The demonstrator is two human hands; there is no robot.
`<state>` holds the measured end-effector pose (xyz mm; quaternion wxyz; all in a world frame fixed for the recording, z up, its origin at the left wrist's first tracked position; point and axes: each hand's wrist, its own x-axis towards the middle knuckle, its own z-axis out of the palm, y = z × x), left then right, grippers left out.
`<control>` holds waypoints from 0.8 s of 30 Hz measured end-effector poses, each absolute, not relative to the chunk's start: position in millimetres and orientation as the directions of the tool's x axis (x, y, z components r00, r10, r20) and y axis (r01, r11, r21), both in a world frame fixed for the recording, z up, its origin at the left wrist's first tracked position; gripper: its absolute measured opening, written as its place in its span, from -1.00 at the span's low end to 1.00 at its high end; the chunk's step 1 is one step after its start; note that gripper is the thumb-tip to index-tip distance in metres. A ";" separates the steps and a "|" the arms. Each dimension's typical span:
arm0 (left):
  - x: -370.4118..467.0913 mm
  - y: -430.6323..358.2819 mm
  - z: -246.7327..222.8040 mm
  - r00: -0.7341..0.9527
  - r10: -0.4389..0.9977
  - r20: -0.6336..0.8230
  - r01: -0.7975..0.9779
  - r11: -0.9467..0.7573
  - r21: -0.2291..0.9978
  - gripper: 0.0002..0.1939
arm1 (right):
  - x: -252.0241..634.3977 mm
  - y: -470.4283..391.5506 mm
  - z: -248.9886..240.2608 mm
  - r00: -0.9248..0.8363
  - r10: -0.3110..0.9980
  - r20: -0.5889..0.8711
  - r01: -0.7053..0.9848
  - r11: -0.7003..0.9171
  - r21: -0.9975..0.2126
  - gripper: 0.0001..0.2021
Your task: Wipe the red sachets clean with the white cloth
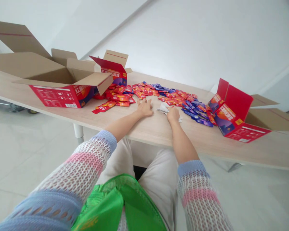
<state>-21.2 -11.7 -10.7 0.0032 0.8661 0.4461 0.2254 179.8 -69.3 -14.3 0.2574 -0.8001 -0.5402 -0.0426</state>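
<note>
My right hand [173, 114] is closed on a crumpled white cloth [163, 108], which lies against the tabletop. To its left, my left hand [145, 108] rests on the table with its fingers apart and slightly bent, holding nothing. Just beyond it are red sachets [144, 90], heaped loosely. Blue-purple sachets [195, 110] lie mixed with more red ones on the right side, close to my right hand.
A large open carton [56, 94] stands at the left with its flaps spread. Behind the red sachets is a smaller red box [114, 72]. Another open red box [240, 130] stands at the right. The wooden table [146, 130] meets a white wall at the back.
</note>
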 end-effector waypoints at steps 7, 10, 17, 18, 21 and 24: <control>0.4 -13.9 -8.9 0.626 0.687 0.369 0.701 -0.703 0.119 -0.12 | 208.9 -84.9 4.7 0.702 0.557 0.444 0.670 -0.308 -0.675 -0.42; 32.9 -16.5 -10.2 0.690 0.629 0.358 0.627 -0.766 0.139 -0.16 | 204.4 -93.4 10.7 0.793 0.436 0.426 0.582 -0.337 -0.740 -0.43; 63.5 -14.9 -7.9 0.750 0.659 0.063 0.636 -0.744 0.205 -0.34 | 193.5 -103.0 5.5 0.680 0.526 0.511 0.720 -0.348 -0.600 -0.47; 57.3 -14.5 -4.9 0.759 0.651 0.019 0.635 -0.746 0.201 -0.36 | 191.8 -102.1 4.6 0.652 0.583 0.485 0.738 -0.341 -0.582 -0.47; 31.3 -17.3 3.7 0.792 0.607 -0.059 0.606 -0.773 0.185 -0.40 | 180.4 -96.1 1.6 0.489 0.771 0.407 0.819 -0.246 -0.518 -0.48; 2.4 -25.4 3.5 0.795 0.606 -0.018 0.603 -0.786 0.138 -0.40 | 158.5 -89.9 -2.6 0.140 0.914 0.380 0.928 0.013 -0.373 -0.48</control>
